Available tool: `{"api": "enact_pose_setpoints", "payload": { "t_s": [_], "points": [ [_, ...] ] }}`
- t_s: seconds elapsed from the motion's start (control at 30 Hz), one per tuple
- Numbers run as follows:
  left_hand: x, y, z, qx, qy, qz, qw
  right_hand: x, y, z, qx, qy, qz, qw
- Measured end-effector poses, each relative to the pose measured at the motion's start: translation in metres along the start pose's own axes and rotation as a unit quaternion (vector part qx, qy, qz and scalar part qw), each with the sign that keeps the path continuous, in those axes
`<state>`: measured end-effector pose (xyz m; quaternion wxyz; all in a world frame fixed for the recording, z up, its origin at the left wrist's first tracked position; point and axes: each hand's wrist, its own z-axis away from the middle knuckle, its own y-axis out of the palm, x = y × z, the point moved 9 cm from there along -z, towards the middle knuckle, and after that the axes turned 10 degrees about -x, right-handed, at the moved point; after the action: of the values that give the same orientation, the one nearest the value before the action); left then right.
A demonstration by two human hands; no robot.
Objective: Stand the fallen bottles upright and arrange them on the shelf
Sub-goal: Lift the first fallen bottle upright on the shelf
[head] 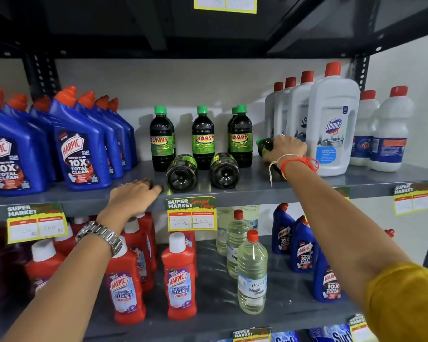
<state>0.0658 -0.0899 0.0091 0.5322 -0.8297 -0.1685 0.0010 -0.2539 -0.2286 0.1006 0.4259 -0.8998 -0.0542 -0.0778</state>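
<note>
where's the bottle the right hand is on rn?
In the head view, the dark bottle lies tilted under the right hand on the right of the middle shelf, between the upright Sunny bottles and the white Domex bottle.

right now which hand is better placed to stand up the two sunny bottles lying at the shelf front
Left. The left hand rests free beside the nearer fallen bottle; the right hand already grips another bottle.
</note>
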Motion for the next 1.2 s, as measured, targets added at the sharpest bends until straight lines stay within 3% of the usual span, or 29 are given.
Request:
{"api": "enact_pose_setpoints", "payload": {
  "t_s": [0.13, 0.27, 0.4, 0.5, 0.83, 0.93, 1.07, 1.2],
  "points": [
    [-0.002, -0.001, -0.001, -0.010, 0.006, -0.003, 1.000, -0.010, -0.020, -0.002, -0.053, 0.063, -0.156, 0.984],
    [-0.001, 0.000, -0.003, -0.018, 0.011, -0.008, 1.000, -0.016, -0.029, -0.003, -0.071, 0.129, -0.359, 0.922],
    [-0.001, 0.000, -0.003, -0.023, 0.013, -0.008, 1.000, -0.009, -0.035, 0.005, -0.074, 0.123, -0.514, 0.846],
    [0.001, 0.000, -0.003, -0.021, 0.004, -0.001, 1.000, -0.004, -0.035, 0.018, -0.071, 0.099, -0.548, 0.827],
    [0.002, -0.004, -0.001, -0.041, -0.012, 0.021, 0.999, -0.002, 0.013, 0.035, -0.014, 0.108, -0.568, 0.816],
    [-0.001, -0.007, 0.001, -0.045, -0.004, -0.004, 0.999, 0.000, 0.009, 0.035, -0.019, 0.091, -0.540, 0.837],
    [-0.007, -0.008, 0.005, -0.031, 0.030, -0.058, 0.997, 0.000, 0.002, 0.040, -0.077, 0.061, -0.392, 0.915],
    [-0.008, -0.007, 0.006, -0.024, 0.035, -0.075, 0.996, -0.006, 0.003, 0.038, -0.065, 0.078, -0.417, 0.903]
  ]
}}
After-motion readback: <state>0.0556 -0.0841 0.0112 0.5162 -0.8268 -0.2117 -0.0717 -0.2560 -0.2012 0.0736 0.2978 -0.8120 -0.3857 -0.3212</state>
